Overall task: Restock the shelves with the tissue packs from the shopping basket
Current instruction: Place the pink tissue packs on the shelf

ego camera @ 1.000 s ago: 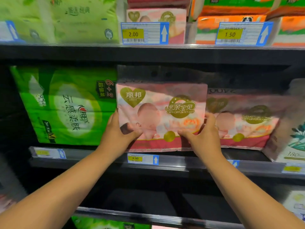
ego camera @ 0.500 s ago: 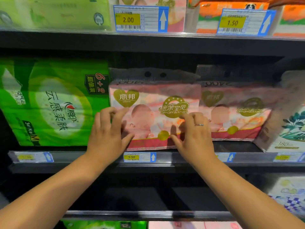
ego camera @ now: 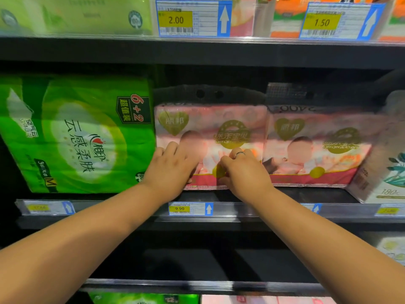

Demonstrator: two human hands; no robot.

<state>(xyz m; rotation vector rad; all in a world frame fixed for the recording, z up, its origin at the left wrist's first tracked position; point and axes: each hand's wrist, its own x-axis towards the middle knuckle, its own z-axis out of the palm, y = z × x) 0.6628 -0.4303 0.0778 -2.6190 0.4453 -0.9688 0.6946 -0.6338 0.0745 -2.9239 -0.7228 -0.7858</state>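
Both forearms reach over the lower shelf rail (ego camera: 197, 284) and past the price label (ego camera: 188, 208) on the front edge of the middle shelf (ego camera: 306, 194). The left hand (ego camera: 173, 170) lies with relaxed, nearly straight fingers pressed against the lower left of the pink tissue pack (ego camera: 210, 128). The right hand (ego camera: 245, 172) has its fingers bent, with the tips on the lower centre of the same face. Whether they pinch the wrap cannot be determined. The pack stands upright on the middle shelf, a little behind the front edge. It sits just beside the green pack (ego camera: 76, 134) on its left, and its right side meets a second pink pack (ego camera: 317, 145). Above them, the upper shelf (ego camera: 197, 51) carries further stock. Assessment: this pack is on the shelf and in line with its neighbour, so its placement is nearly complete. Only a final push to seat it and the release of both hands appear to be left. The shopping basket is not in view, so the number of packs left to place cannot be determined.
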